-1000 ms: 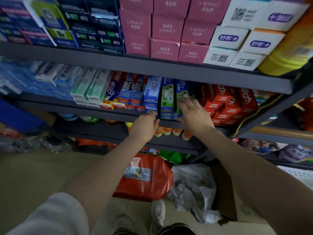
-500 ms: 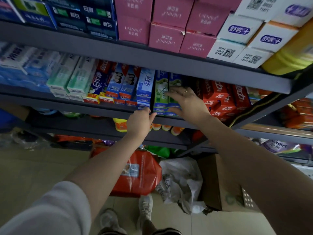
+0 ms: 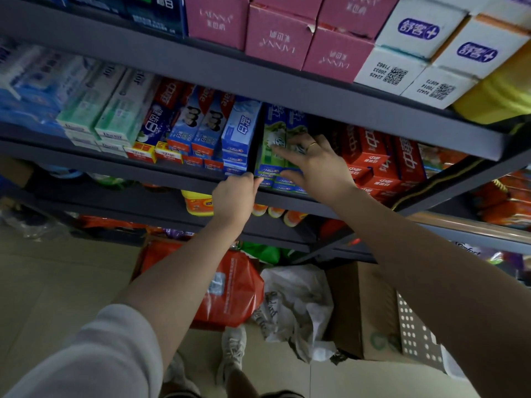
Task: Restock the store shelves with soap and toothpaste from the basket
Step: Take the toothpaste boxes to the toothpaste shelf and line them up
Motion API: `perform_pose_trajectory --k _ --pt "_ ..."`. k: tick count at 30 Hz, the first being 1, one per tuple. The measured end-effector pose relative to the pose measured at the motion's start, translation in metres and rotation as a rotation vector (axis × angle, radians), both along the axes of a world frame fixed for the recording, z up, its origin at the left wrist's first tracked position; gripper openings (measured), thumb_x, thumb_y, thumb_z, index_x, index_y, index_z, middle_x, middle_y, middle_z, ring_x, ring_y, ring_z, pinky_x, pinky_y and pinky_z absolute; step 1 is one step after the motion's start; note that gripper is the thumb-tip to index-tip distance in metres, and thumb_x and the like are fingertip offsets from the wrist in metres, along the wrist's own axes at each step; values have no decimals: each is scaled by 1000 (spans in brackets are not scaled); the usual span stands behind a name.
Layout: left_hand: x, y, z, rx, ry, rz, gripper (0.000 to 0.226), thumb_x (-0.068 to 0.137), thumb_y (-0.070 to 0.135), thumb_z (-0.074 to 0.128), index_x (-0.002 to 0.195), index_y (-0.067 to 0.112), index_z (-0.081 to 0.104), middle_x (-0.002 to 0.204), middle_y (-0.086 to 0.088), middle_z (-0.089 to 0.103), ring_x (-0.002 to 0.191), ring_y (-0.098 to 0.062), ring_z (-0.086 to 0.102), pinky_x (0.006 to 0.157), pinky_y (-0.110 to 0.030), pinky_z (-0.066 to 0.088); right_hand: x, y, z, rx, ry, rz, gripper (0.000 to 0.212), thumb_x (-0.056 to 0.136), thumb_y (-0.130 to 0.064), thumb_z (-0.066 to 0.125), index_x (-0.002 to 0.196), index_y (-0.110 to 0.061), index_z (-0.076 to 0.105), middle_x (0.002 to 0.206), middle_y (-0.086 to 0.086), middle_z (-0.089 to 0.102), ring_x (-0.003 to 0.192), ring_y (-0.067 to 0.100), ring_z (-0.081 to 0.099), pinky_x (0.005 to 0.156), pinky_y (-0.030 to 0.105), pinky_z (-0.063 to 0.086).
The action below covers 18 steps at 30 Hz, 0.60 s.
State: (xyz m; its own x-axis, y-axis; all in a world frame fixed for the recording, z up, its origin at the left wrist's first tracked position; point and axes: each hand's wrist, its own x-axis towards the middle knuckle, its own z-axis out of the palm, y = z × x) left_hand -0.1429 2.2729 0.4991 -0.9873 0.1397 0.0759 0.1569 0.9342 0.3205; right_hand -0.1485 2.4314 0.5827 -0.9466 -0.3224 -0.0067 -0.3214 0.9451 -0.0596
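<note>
Green toothpaste boxes lie stacked on the middle shelf, between blue boxes and red boxes. My right hand lies on top of the green stack with fingers spread and straight, the thumb along the front ends. My left hand is curled into a loose fist at the shelf edge, its thumb side against the front end of the lowest green box. I see nothing held inside it. A white perforated basket shows at the lower right.
Pink boxes and white boxes fill the upper shelf. On the floor below lie a red bag, a crumpled white plastic bag and a cardboard box. My shoes stand close to the rack.
My right hand has slid left and flattened over the green boxes. The left hand stays at the shelf edge by their front ends. The view has tilted slightly.
</note>
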Motion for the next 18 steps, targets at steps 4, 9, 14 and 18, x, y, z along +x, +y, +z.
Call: perform_pose_trajectory --k 4,9,14,18 --pt "6 0 3 -71 30 2 42 98 39 30 94 5 54 76 -15 65 67 -34 63 50 -33 34 -1 1 -2 15 19 14 50 89 -38 55 136 -34 40 139 10 42 124 33 37 86 49 48" --pt "17 2 5 11 82 27 41 97 37 36 123 7 48 74 -15 68 67 -34 67 52 -33 42 -13 -3 -4 80 -59 126 60 90 -43 48 143 -36 20 155 -1 21 138 29 22 106 53 27" --pt "13 2 5 152 33 17 36 99 33 33 123 10 47 92 -11 72 84 -29 68 69 -41 54 -12 -7 -7 -13 -42 50 55 90 -41 49 141 -35 29 151 0 29 136 29 23 104 51 35" --pt "23 -20 13 219 250 -5 25 92 28 53 99 6 63 72 -15 69 60 -32 66 49 -34 49 -12 -11 -5 36 -22 33 56 89 -41 51 141 -33 31 149 3 32 134 30 27 101 48 38"
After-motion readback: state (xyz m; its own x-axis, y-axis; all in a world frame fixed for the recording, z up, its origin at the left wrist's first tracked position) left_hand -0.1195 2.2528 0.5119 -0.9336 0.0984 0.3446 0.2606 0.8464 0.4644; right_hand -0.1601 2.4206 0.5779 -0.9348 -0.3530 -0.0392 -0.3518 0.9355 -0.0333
